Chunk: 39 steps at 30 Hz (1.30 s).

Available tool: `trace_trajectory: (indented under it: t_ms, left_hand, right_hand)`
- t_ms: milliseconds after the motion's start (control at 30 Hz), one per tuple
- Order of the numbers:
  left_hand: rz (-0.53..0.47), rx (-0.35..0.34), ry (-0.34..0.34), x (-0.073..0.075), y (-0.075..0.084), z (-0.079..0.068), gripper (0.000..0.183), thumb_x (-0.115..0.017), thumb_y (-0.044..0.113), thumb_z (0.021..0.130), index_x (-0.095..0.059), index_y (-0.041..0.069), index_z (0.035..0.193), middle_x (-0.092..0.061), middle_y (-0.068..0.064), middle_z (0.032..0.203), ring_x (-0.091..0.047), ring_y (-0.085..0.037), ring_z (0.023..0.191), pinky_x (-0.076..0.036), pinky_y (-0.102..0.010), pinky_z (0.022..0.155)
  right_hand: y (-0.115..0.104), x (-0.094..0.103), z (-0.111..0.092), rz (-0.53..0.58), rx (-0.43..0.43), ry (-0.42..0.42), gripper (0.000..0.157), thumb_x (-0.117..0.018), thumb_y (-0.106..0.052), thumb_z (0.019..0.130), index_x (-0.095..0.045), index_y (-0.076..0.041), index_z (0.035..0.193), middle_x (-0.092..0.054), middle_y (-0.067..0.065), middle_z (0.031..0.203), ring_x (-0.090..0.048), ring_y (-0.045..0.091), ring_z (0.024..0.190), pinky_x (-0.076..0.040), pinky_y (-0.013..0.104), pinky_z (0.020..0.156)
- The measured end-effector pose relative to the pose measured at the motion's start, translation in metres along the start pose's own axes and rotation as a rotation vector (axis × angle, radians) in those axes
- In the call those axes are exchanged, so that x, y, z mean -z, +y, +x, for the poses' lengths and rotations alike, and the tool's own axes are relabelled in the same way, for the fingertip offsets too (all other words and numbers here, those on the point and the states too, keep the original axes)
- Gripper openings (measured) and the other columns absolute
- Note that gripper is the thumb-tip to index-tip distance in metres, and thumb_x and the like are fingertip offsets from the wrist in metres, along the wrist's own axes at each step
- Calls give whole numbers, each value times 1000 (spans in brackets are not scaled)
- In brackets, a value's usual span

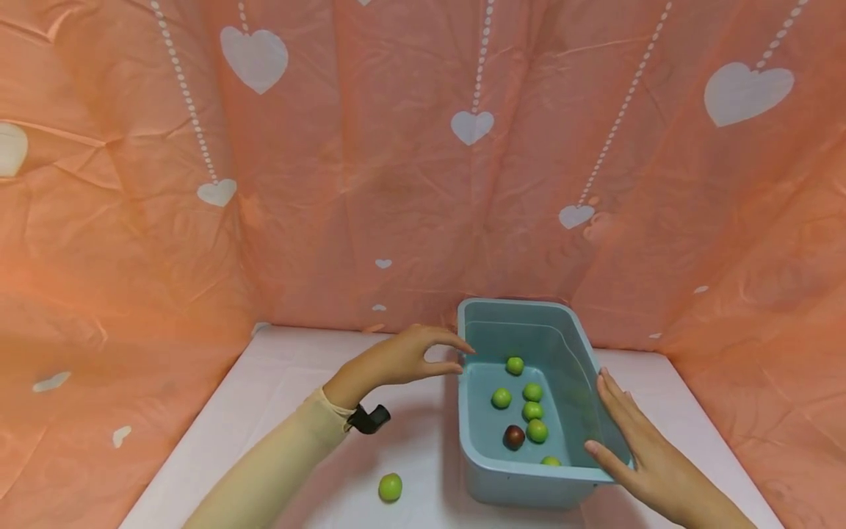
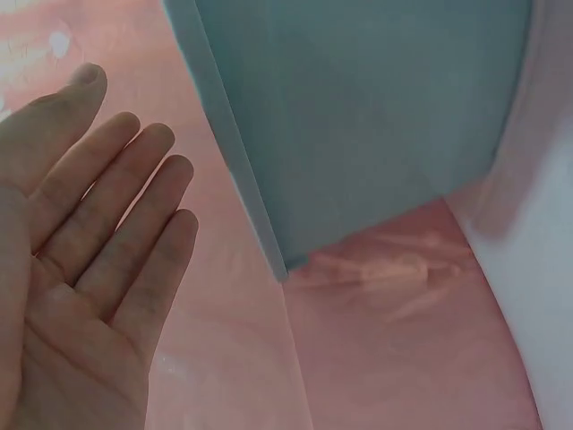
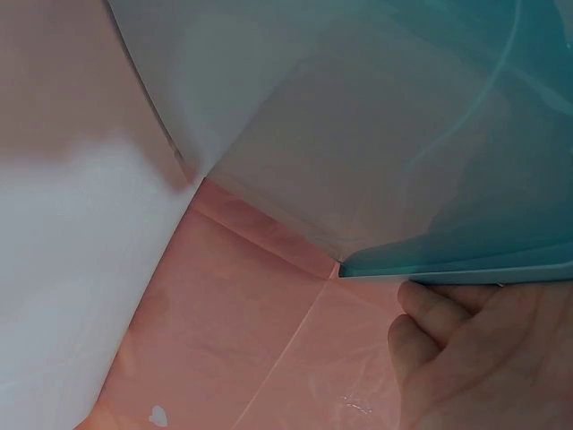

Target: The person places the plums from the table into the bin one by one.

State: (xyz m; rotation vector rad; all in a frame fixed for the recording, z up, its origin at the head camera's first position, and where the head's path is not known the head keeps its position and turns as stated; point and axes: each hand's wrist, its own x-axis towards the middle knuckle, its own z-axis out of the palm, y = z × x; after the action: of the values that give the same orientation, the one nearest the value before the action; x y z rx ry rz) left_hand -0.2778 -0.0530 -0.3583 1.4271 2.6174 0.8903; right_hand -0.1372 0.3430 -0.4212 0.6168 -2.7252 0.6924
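Note:
A blue-grey plastic bin (image 1: 514, 467) stands on the table with several round green fruits (image 1: 532, 411) and one dark red fruit (image 1: 514, 437) on its floor. My left hand (image 1: 413, 356) hovers beside the bin's left rim, fingers loosely extended and nothing in them; the left wrist view shows its bare palm (image 2: 81, 331). At the opposite side, my right hand (image 1: 644, 448) rests along the right rim, fingers fairly straight and thumb spread over the edge. In the right wrist view its fingers (image 3: 439, 313) lie just under the rim, partly out of frame.
A single green fruit (image 1: 391, 487) lies on the white tabletop (image 1: 291, 367), left of the bin and near the front. Behind and at both sides hangs an orange-pink sheet (image 1: 383, 184) printed with white hearts. A black wrist mount (image 1: 370, 419) sticks out from my left wrist.

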Motion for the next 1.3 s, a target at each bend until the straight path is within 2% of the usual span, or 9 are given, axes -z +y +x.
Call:
trace_trajectory:
  t_ms: [100, 233, 300, 433, 500, 833, 1133, 1300]
  left_hand:
    - [11, 14, 24, 3, -2, -12, 39, -78, 28, 102, -73, 20, 139, -72, 7, 137, -65, -14, 130, -52, -38, 112]
    - [38, 53, 52, 5, -4, -28, 43, -78, 32, 101, -71, 21, 142, -70, 8, 140, -63, -15, 135, -48, -49, 116]
    - [52, 61, 63, 6, -6, -37, 43, -78, 34, 101, -71, 20, 141, -71, 7, 139, -63, -15, 133, -49, -48, 116]
    - [55, 35, 81, 6, -12, -52, 39, -78, 32, 101, -73, 17, 136, -73, 6, 134, -66, -16, 129, -52, -40, 112]
    - [50, 36, 82, 5, -15, -59, 37, -79, 30, 101, -74, 17, 135, -74, 6, 133, -67, -15, 128, -50, -41, 114]
    - [7, 86, 26, -6, -23, -88, 36, -79, 30, 101, -74, 19, 135, -73, 6, 134, -67, -16, 128, -54, -40, 110]
    - [-12, 140, -26, -19, -28, -110, 35, -78, 29, 102, -74, 20, 135, -73, 5, 134, -67, -16, 128, -54, -41, 110]
    - [6, 115, -44, -29, -32, -122, 32, -77, 28, 103, -74, 18, 133, -74, 4, 132, -68, -16, 126, -55, -40, 108]
  right_hand:
    - [0, 0, 1, 2, 16, 10, 97, -78, -26, 100, -15, -15, 174, -11, 9, 180, -8, 28, 164, 1, 1, 114]
    - [-1, 1, 1, 7, 7, 3, 98, -77, -27, 100, -14, -16, 174, -10, 9, 180, -10, 37, 164, 2, 1, 114]
    - [-2, 2, 1, 9, -1, -1, 98, -77, -27, 101, -13, -17, 174, -9, 9, 180, -13, 44, 162, 2, 1, 114]
    - [-1, 2, 1, 8, 0, -2, 97, -77, -27, 101, -14, -16, 174, -10, 10, 180, -12, 43, 163, 2, 1, 113]
    - [-1, 2, 1, 8, -11, -14, 97, -76, -29, 101, -12, -17, 174, -9, 10, 180, -12, 45, 162, 3, 0, 112]
    - [0, 2, 1, -1, -17, -18, 98, -76, -30, 101, -12, -18, 174, -10, 10, 180, -15, 50, 161, 3, -1, 110]
    - [0, 1, 1, 2, -20, -22, 98, -76, -30, 101, -12, -17, 174, -10, 11, 180, -11, 44, 163, 4, 0, 111]
    - [0, 0, 1, 1, -13, -14, 98, -76, -30, 101, -12, -17, 174, -10, 11, 180, -11, 43, 163, 3, 0, 111]
